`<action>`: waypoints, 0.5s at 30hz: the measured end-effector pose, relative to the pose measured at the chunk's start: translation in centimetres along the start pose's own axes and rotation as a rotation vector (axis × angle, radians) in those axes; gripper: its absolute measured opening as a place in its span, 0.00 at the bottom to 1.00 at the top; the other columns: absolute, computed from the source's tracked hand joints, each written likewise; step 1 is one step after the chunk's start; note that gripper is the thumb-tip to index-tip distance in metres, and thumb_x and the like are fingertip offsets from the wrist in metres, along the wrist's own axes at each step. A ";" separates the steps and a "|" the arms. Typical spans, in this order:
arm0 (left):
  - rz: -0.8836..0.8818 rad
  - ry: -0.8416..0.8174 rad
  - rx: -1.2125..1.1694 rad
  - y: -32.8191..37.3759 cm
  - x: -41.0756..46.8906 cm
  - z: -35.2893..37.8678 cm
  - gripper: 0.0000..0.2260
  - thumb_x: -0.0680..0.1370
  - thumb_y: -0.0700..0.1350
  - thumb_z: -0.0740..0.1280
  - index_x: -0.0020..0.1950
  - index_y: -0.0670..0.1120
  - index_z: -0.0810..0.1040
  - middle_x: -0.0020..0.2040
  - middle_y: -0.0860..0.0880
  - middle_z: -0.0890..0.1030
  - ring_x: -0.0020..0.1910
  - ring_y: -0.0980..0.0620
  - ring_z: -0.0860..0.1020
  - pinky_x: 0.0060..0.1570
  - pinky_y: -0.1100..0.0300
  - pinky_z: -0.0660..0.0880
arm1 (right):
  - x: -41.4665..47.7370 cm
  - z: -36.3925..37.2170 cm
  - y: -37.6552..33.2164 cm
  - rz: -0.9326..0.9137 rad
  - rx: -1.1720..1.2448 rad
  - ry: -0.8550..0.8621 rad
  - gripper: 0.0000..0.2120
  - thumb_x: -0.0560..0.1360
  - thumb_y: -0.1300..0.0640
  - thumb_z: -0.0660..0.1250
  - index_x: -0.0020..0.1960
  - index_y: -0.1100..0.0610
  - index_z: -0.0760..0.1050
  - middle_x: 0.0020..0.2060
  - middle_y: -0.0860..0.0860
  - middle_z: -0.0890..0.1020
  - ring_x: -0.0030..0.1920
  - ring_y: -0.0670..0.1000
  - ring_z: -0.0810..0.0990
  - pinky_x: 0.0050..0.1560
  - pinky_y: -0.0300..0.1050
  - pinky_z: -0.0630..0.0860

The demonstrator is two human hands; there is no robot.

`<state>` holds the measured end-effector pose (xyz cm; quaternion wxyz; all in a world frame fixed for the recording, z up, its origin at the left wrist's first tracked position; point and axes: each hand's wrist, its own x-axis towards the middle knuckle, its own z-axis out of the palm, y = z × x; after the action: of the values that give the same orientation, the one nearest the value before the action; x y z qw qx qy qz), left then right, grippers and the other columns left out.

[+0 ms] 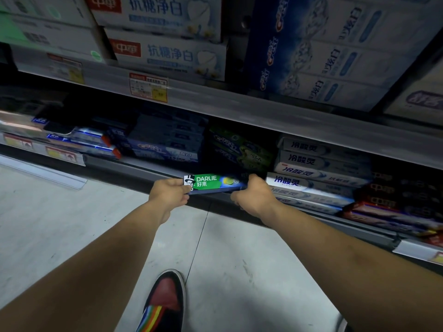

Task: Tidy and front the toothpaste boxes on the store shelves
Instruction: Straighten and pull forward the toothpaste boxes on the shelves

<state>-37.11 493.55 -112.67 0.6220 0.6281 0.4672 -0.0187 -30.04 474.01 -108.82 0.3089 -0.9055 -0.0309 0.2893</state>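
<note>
Head view: slim Darlie carton (217,183) between left hand (167,192), right hand (255,197)

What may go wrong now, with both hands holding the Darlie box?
The green and blue cardboard DARLIE box, pinched only at its ends by the left hand and right hand, is at the lower shelf's front edge; a slip could drop it. The right hand is close beside the white box stack and might nudge it askew.
</note>
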 end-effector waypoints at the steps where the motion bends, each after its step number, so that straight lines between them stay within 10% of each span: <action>1: -0.003 0.012 0.008 0.1 -0.1 -0.3 0.15 0.77 0.36 0.73 0.64 0.39 0.79 0.48 0.43 0.83 0.51 0.44 0.84 0.51 0.55 0.81 | 0.1 0.2 0.1 -0.012 0.032 0.005 0.20 0.66 0.48 0.69 0.53 0.55 0.70 0.52 0.57 0.80 0.51 0.60 0.82 0.48 0.55 0.82; 7: 0.071 0.099 0.041 0.8 -1.0 -2.8 0.14 0.76 0.38 0.73 0.61 0.43 0.83 0.51 0.45 0.83 0.52 0.47 0.83 0.51 0.53 0.81 | -1.8 0.6 -0.3 -0.150 0.143 0.008 0.29 0.66 0.43 0.66 0.63 0.55 0.69 0.54 0.55 0.80 0.50 0.58 0.83 0.50 0.59 0.82; 15: 0.208 0.028 0.018 2.7 -6.6 -5.3 0.09 0.72 0.34 0.76 0.47 0.47 0.84 0.46 0.44 0.86 0.50 0.43 0.84 0.57 0.48 0.81 | -8.4 -3.4 -1.3 -0.208 0.315 0.084 0.09 0.71 0.60 0.69 0.51 0.50 0.78 0.50 0.56 0.83 0.40 0.53 0.80 0.40 0.51 0.80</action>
<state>-42.14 494.67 -105.47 0.6083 0.6789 0.4080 0.0506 -34.96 471.21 -101.64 0.4762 -0.8490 -0.0658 0.2192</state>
